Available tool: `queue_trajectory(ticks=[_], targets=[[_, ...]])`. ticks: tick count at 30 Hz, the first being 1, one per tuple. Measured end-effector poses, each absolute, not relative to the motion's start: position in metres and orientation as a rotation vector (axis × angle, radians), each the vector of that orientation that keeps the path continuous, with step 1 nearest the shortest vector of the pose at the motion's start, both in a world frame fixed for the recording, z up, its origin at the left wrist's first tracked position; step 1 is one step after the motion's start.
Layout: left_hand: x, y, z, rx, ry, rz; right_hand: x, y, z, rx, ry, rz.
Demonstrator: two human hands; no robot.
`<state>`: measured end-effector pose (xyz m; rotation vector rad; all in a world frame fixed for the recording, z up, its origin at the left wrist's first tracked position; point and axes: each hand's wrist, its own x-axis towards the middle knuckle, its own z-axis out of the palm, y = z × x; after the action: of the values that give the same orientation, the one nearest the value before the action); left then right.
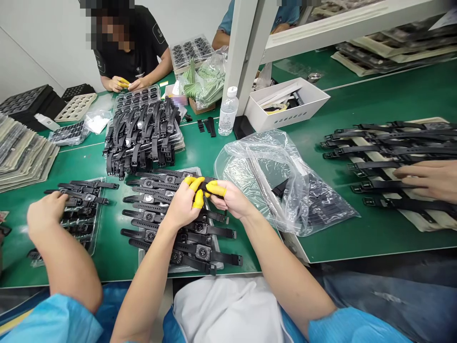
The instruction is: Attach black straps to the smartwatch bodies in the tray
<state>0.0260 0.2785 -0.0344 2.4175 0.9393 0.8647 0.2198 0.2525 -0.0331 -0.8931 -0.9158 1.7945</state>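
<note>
Yellow finger cots cover several fingertips on both of my hands. My left hand (pixel 184 202) pinches a dark piece of a black smartwatch (pixel 203 186), and my right hand (pixel 228 196) grips its other side. The fingers hide most of this watch. Under and around my hands, a clear plastic tray (pixel 216 245) carries rows of black smartwatches (pixel 203 251) with straps spread out, some with their round sensor backs facing up. To the right of my right hand lies a clear plastic bag (pixel 264 162) with black straps inside.
A tall pile of watches (pixel 143 133) stands behind my tray. A water bottle (pixel 228 112), a white box (pixel 285 107) and a metal post (pixel 243 52) are beyond the bag. Co-workers' hands (pixel 46 212) reach in at left and right; another person (pixel 132 52) sits opposite.
</note>
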Motion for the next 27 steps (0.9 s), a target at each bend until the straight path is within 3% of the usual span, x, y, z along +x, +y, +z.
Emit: queue_trajectory(ticks=[12, 18, 23, 27], targets=[[0.029, 0.276, -0.041, 2.243, 1.001, 0.807, 0.220, 0.243, -0.038, -1.003, -0.981, 1.697], [0.035, 0.272, -0.045, 1.928, 0.997, 1.063, 0.220, 0.239, -0.034, -1.008, -1.039, 1.777], [0.032, 0.278, -0.031, 1.152, 1.013, 1.412, 0.227, 0.238, -0.034, -1.106, -1.161, 2.008], [0.019, 0.286, -0.023, 0.831, 1.063, 1.610, 0.230, 0.240, -0.031, -1.261, -1.161, 1.854]])
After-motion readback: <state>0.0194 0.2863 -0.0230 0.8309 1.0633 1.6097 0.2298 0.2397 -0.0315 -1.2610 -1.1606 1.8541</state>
